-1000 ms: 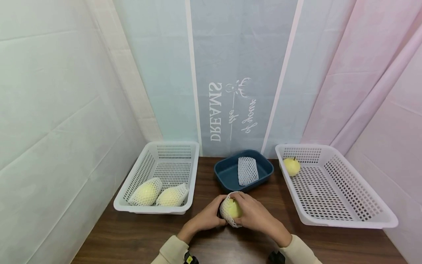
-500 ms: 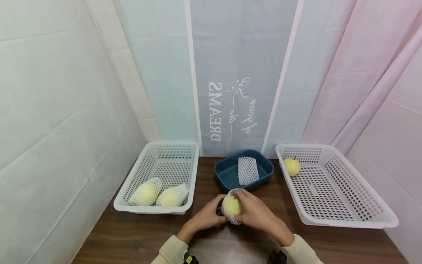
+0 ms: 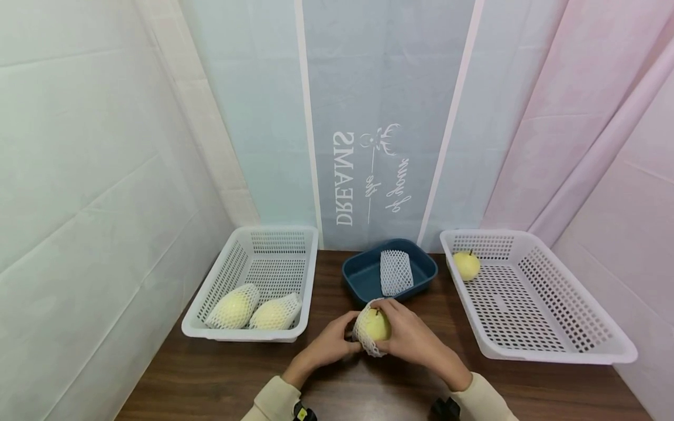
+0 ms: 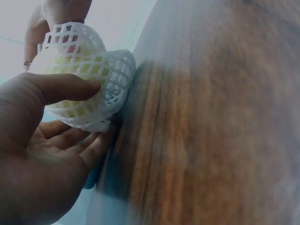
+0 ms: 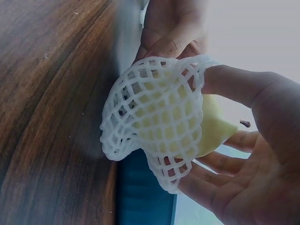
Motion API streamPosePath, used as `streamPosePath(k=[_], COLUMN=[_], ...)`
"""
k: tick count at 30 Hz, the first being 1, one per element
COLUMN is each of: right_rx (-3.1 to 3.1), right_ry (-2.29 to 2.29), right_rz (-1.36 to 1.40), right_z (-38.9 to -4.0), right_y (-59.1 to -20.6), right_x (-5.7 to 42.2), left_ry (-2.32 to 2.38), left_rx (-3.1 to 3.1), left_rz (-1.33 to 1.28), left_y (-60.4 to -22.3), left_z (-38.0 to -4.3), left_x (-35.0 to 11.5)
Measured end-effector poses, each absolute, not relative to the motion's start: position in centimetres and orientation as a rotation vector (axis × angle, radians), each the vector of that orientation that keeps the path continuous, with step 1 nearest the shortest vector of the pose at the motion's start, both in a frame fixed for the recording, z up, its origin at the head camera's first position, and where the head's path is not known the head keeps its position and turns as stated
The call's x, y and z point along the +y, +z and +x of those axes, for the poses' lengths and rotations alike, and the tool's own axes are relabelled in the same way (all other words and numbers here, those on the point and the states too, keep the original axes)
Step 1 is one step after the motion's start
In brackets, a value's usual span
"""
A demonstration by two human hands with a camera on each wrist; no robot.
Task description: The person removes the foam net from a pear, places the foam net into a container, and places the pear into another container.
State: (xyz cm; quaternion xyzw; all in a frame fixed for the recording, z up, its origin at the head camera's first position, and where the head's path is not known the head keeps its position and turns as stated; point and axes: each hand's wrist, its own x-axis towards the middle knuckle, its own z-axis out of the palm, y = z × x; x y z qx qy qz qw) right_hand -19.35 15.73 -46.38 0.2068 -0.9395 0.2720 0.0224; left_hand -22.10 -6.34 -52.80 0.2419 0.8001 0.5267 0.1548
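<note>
A yellow pear [image 3: 377, 325] is partly covered by a white foam net [image 3: 363, 334] between both hands, just above the table. My left hand [image 3: 333, 339] holds the netted side, its thumb [image 4: 70, 88] across the mesh and its fingers behind. From the other side my right hand [image 3: 411, 334] grips the pear and the net's rim, thumb [image 5: 234, 83] at the edge and fingers curled round. In the right wrist view, the bare stem end pokes out of the net towards the right palm. Loose mesh sags past the opposite end of the pear.
Behind the hands, a blue tray [image 3: 356, 280] holds a flat foam net [image 3: 396, 273]. The left white basket [image 3: 196, 332] contains two netted pears [image 3: 231, 310]. In the right white basket [image 3: 547, 354], one bare pear [image 3: 466, 266] sits at the back left. Curtain walls surround the wooden table [image 3: 221, 380].
Both hands still hold the pear and net. The pear has shifted slightly away from the person, and the right hand has edged up with it. Baskets and tray are unmoved.
</note>
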Motion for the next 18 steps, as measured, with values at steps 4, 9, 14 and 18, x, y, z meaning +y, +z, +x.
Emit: streamPosePath(k=[4, 9, 14, 18], right_rx=[-2.900, -2.891, -2.892, -2.893], right_ry=[0.857, 0.862, 0.866, 0.871], right_rz=[0.640, 0.649, 0.636, 0.629], right_z=[-19.45, -19.43, -19.42, -19.46], right_y=[-46.34, -46.25, -46.03, -45.97], right_x=[15.88, 16.03, 16.14, 16.17], left_ry=[1.520, 1.514, 1.510, 1.508], left_rx=[2.294, 2.316, 2.349, 2.382], left_rz=[0.676, 0.663, 0.672, 0.672], left_y=[-52.78, -52.74, -52.86, -52.89], left_z=[-22.15, -22.20, -22.35, -22.34], left_x=[-6.29, -6.27, -6.31, -6.41])
